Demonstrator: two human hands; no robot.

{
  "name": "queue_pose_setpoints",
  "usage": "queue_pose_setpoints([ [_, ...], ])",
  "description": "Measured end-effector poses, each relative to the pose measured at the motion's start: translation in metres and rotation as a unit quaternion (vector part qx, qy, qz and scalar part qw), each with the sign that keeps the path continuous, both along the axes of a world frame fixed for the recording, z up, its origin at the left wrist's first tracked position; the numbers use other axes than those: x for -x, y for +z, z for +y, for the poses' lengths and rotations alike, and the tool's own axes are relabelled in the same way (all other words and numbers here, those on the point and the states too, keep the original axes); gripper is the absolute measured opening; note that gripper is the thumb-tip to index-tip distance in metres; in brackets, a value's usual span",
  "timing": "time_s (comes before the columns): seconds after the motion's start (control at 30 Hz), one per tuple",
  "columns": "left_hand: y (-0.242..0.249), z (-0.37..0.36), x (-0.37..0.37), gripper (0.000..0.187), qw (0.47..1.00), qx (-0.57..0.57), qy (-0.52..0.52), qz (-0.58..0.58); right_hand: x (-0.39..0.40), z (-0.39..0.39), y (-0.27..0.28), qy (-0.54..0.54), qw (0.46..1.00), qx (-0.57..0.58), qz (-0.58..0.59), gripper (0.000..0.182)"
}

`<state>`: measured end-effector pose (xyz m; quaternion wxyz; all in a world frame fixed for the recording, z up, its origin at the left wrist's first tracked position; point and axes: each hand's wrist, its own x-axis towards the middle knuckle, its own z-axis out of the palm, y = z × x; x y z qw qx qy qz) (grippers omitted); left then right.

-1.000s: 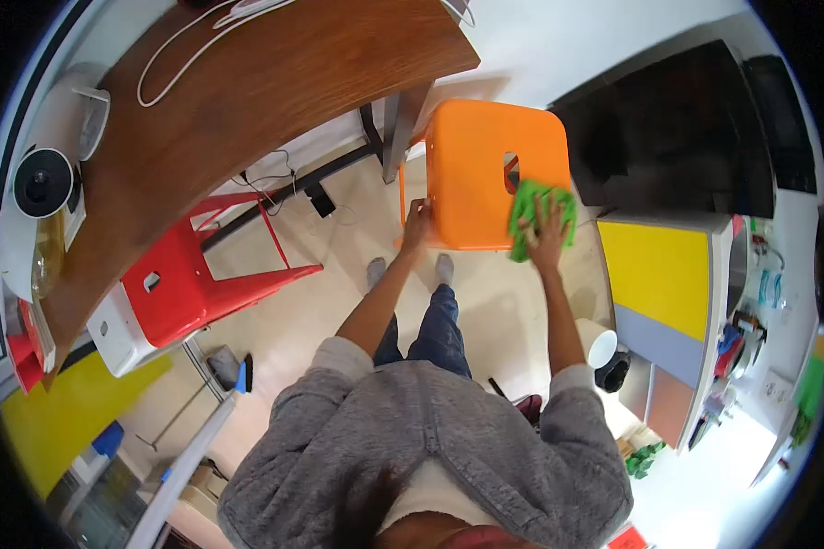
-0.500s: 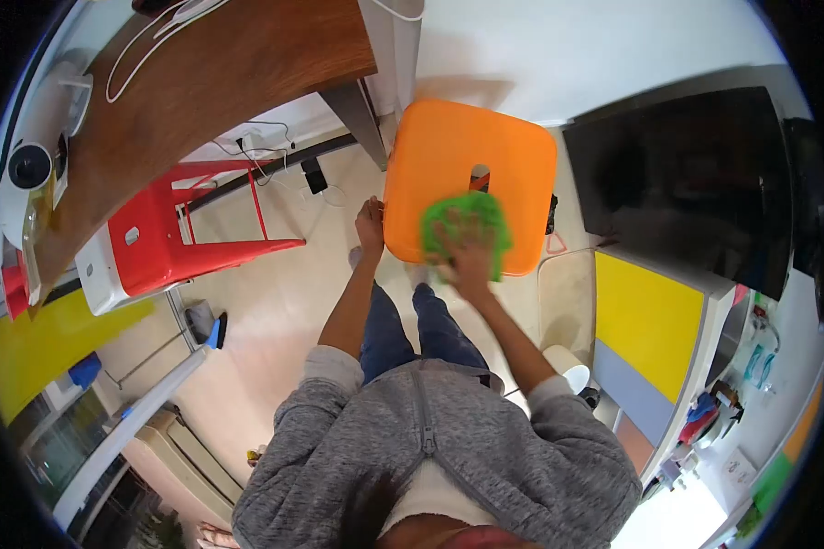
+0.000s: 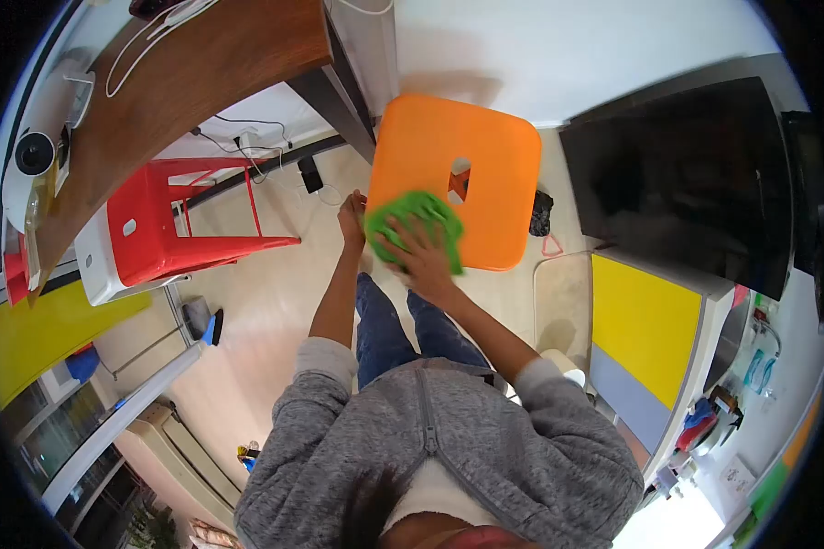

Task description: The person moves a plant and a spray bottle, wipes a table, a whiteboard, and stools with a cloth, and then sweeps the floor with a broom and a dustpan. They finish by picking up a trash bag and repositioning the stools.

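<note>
An orange stool (image 3: 499, 174) with an oblong hole in its seat stands in front of me. My right hand (image 3: 417, 249) lies with fingers spread on a green cloth (image 3: 423, 209), pressing it to the near left part of the seat. The cloth covers that corner. At the seat's left edge, my left hand (image 3: 352, 218) grips the stool with its fingers bent round the rim.
A red stool (image 3: 151, 224) stacked with a white one lies left, beside a brown desk (image 3: 220, 64) with cables. A black screen (image 3: 677, 183) is at right, above a yellow-fronted cabinet (image 3: 641, 320). A black bag (image 3: 541, 215) lies right of the orange stool.
My right hand and the green cloth have moved left across the seat, towards my left hand. The stool and my left hand appear slightly farther left in the view.
</note>
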<state>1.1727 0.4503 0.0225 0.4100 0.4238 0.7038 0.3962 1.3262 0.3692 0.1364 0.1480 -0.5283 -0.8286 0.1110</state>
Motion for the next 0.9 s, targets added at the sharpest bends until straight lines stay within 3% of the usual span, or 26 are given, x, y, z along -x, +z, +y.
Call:
queue_pose_setpoints([
  [0.03,0.008,0.000,-0.002,0.044,1.000,-0.001,-0.012,-0.009,-0.034,-0.020,0.001,-0.019,0.996,-0.003,-0.084,0.058],
  [0.13,0.013,0.000,-0.003,0.044,0.999,-0.002,-0.029,-0.023,-0.123,-0.006,0.013,-0.081,0.993,0.062,-0.065,0.056],
  [0.17,0.014,0.000,-0.005,0.044,1.000,-0.003,-0.023,-0.019,-0.145,0.017,0.007,-0.125,0.986,0.023,-0.110,0.053],
  [0.23,0.017,0.002,-0.003,0.043,1.000,-0.006,-0.022,-0.003,-0.174,0.085,-0.008,-0.217,0.972,-0.091,0.001,0.054],
  [0.3,0.020,0.002,-0.004,0.041,0.999,-0.006,-0.036,0.017,-0.152,0.146,-0.007,-0.271,0.950,-0.151,-0.022,0.058],
  [0.4,0.011,0.004,0.001,0.040,0.999,0.004,-0.038,0.028,-0.066,0.172,-0.015,-0.178,0.983,-0.045,0.032,0.066],
  [0.43,-0.013,0.005,0.009,0.041,0.999,-0.024,-0.034,-0.023,-0.030,0.157,-0.002,-0.157,0.985,-0.051,-0.054,0.071],
  [0.47,-0.052,0.005,0.022,0.041,0.995,-0.053,-0.030,-0.077,-0.003,0.136,0.003,-0.071,0.981,0.033,-0.178,0.069],
  [0.53,-0.013,0.001,0.007,0.044,0.993,-0.078,-0.013,-0.093,0.025,0.070,-0.002,0.025,0.997,-0.055,0.056,0.064],
  [0.6,0.022,0.004,0.002,0.044,0.998,-0.030,-0.045,0.011,0.002,0.016,0.005,0.040,0.994,0.000,0.101,0.061],
  [0.63,0.027,0.002,0.000,0.044,0.996,-0.004,-0.059,0.063,-0.023,-0.004,0.008,0.009,0.998,0.019,0.064,0.061],
  [0.7,0.009,0.004,0.000,0.045,0.999,-0.030,-0.037,0.023,-0.089,-0.011,0.009,-0.042,0.997,0.063,-0.030,0.061],
  [0.77,0.009,0.003,-0.005,0.044,0.998,-0.038,-0.009,0.045,-0.138,0.023,0.005,-0.113,0.989,-0.011,-0.092,0.058],
  [0.83,0.013,0.003,-0.004,0.042,0.996,-0.027,-0.023,0.088,-0.164,0.088,-0.016,-0.217,0.972,-0.092,0.002,0.060],
  [0.9,0.015,0.005,-0.004,0.040,0.992,-0.014,-0.031,0.119,-0.135,0.139,-0.017,-0.293,0.940,-0.142,-0.099,0.062],
])
